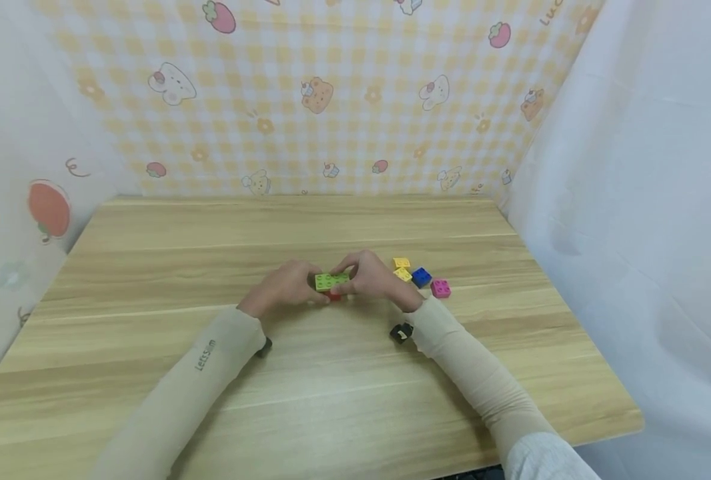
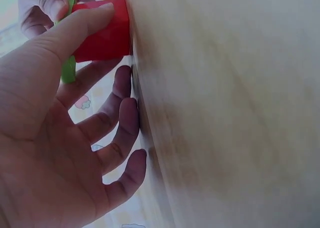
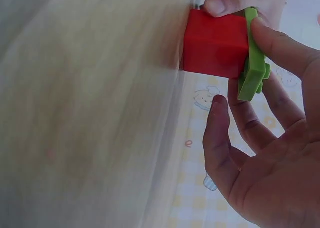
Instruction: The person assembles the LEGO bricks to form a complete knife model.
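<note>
Head view: in the middle, the left hand [image 1: 285, 285] has its grip on a red block [image 1: 334, 296], and the right hand [image 1: 372, 276] pinches the green bumpy plate [image 1: 325, 281] on top. A pink block [image 1: 441, 288] lies right of the middle.

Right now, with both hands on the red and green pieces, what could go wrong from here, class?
1. The green plate juts past the red block, so pressing its overhanging end might tip it.
2. The left hand holds the red block; if that grip slackens, the block could slide.
3. Yellow bricks and a blue brick lie near the right hand, so a careless sweep might scatter them.
</note>
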Demonstrator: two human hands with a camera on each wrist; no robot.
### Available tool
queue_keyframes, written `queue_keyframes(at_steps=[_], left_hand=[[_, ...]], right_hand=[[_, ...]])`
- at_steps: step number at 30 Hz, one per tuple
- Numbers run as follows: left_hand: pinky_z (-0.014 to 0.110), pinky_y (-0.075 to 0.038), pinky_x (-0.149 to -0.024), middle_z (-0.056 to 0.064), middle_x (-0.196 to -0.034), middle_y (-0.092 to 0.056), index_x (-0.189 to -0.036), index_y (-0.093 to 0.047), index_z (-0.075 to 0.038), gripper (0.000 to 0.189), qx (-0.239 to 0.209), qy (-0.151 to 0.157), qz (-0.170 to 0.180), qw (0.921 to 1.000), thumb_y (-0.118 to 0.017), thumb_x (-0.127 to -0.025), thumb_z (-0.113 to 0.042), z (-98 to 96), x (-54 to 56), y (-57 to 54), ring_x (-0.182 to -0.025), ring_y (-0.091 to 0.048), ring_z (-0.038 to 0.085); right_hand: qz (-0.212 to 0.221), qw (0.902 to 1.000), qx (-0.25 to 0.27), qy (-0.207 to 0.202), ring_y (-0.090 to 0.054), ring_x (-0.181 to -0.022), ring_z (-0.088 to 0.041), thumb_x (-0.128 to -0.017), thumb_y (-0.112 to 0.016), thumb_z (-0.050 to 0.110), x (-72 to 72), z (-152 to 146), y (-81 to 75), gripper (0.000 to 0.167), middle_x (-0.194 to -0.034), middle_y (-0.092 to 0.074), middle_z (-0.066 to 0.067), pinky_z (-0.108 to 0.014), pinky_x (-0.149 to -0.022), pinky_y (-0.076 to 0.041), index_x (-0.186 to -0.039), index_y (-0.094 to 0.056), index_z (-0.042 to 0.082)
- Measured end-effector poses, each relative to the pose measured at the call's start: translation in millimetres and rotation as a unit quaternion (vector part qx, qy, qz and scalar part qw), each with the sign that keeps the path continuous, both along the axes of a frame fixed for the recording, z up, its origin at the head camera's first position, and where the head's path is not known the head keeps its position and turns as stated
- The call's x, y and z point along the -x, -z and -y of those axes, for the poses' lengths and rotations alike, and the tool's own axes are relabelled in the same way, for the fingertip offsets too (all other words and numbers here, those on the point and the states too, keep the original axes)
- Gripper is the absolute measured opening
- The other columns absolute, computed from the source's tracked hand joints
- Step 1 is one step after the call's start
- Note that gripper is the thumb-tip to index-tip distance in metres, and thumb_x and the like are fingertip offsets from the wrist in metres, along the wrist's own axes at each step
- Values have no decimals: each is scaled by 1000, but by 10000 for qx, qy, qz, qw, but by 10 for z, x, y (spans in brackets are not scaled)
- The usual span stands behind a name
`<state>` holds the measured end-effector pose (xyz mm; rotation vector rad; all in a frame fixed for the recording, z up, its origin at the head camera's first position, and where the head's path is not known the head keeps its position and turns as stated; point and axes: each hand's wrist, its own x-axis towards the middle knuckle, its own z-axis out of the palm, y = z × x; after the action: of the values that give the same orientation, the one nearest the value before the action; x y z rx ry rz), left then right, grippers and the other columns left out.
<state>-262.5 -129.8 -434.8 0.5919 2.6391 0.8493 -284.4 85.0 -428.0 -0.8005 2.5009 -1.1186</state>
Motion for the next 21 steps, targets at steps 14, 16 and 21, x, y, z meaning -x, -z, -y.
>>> queue_keyframes(at_steps=[14,16,21], left_hand=[[33,-45,-67,-1,-84,-63,-107,-71,-13,38,186,-109,88,9997,-82,-80,-37,-36,-57,-20,-76,-56,18],[33,-44,-66,-1,-82,-63,-105,-71,-14,36,186,-131,92,9997,-82,-79,-37,-38,-59,-25,-74,-56,18],[33,-43,-63,-1,-79,-62,-101,-71,-15,34,188,-191,4,9996,-83,-77,-36,-36,-41,-32,-71,-54,18]], right_hand=[[521,9976,-356,289,-61,-94,-16,-75,-88,32,18,-26,-23,37,-117,-70,-1,-28,-72,-51,-108,-78,20],[586,9974,-316,290,-61,-96,-16,-75,-88,32,17,-27,-30,36,-117,-70,0,-28,-73,-52,-108,-78,20],[486,9987,-139,46,-66,-96,-18,-78,-86,24,15,-12,-69,34,-115,-70,-1,-30,-76,-54,-109,-76,14]])
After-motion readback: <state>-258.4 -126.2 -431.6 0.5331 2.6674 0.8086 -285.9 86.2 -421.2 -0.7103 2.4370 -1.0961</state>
